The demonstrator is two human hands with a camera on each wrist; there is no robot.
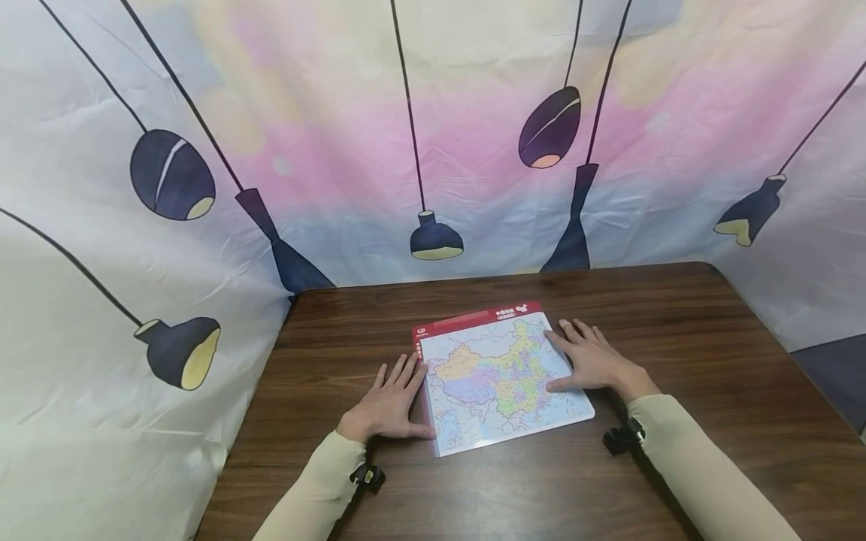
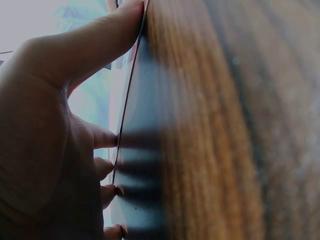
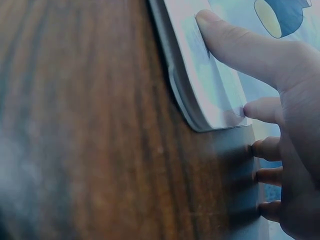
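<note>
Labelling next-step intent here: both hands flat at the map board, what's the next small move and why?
Probably curl both hands round the map board's side edges to lift it: the left hand touches the map board at its left edge, the right hand rests on its right side, neither gripping.

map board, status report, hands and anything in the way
Left hand open at left edge. Right hand open on right edge. Map board flat on table. Nothing blocking.

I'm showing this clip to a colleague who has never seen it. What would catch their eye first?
Likely the colourful map board with its red top strip, lying flat in the middle of the dark wooden table. The left hand rests at its left edge and the right hand on its right side, fingers spread. Behind, a pastel backdrop printed with dark hanging lamps fills the view.
</note>
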